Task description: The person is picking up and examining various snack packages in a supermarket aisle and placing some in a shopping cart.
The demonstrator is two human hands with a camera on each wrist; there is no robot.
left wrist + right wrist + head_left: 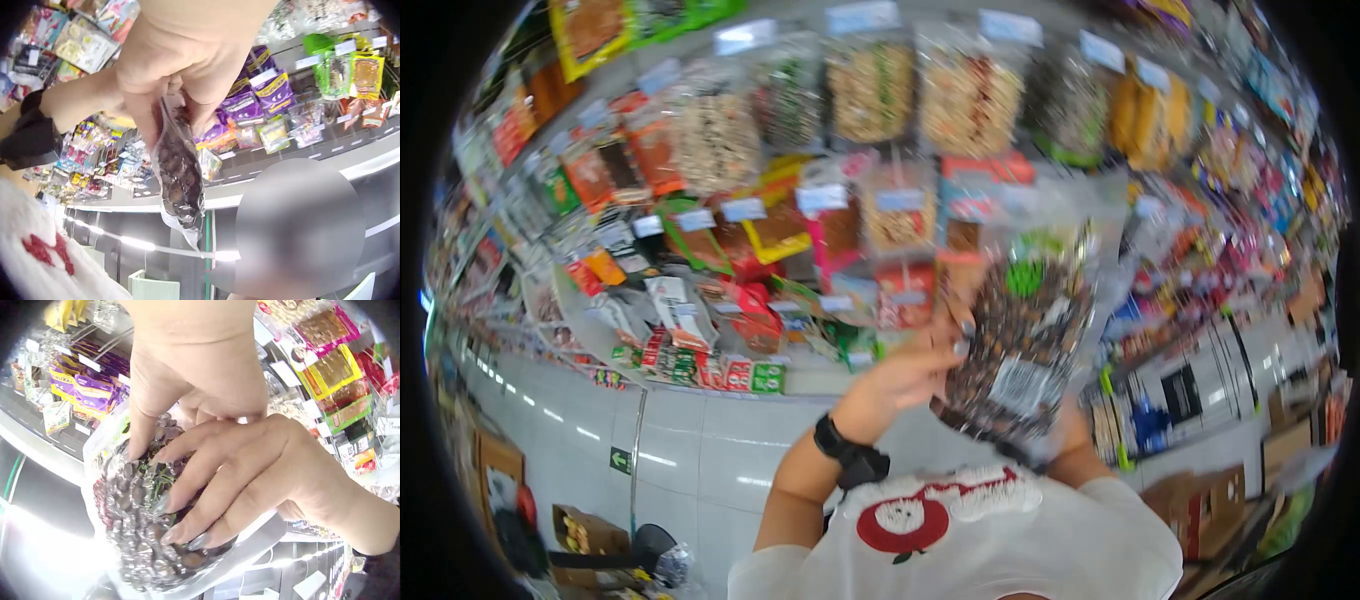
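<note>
A clear plastic bag of small dark dried food [1015, 345], with green print and a white barcode label, is held up in front of the chest. Fingers and thumb of the left hand [915, 365] pinch its left side in the head view. Seen from the left wrist, the bag [180, 169] stands edge-on below that hand [181, 65]. In the right wrist view the right hand [200, 375] grips the bag [134, 506], its thumb on the face, while the left fingers lie spread across it. The bag mostly hides the right hand in the head view.
A shop display of hanging snack packets [870, 90] with price tags rises ahead. Boxed packets [710, 370] line its bottom ledge. Pale floor tiles [720, 440] lie below. A white patterned container [1185, 385] and cardboard boxes [1200, 500] stand at right.
</note>
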